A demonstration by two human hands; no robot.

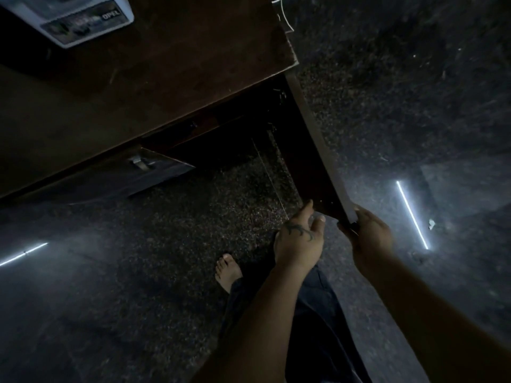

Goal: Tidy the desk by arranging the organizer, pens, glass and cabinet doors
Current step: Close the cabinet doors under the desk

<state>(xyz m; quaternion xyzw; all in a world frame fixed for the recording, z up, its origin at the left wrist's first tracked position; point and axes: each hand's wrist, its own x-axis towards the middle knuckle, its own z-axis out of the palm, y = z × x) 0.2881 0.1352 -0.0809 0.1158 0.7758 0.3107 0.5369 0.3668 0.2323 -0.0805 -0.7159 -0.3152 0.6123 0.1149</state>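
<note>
A dark wooden desk [154, 78] fills the upper left. Its right cabinet door [318, 150] stands swung wide open, seen edge-on, reaching down toward me. My right hand [370, 239] grips the door's lower free corner, fingers curled round its edge. Just left of that corner, my left hand [300, 239] hovers with relaxed fingers spread, at the door's inner face; contact cannot be told. A second cabinet door [132, 175] with a metal handle [141, 161] is on the left, slightly ajar.
A white device [83, 20] sits at the desk's far left corner. White cables [282, 15] hang at the desk's back right edge. Speckled dark floor [401, 106] surrounds the desk. My bare foot [228, 272] and dark trouser leg [318, 327] are below the hands.
</note>
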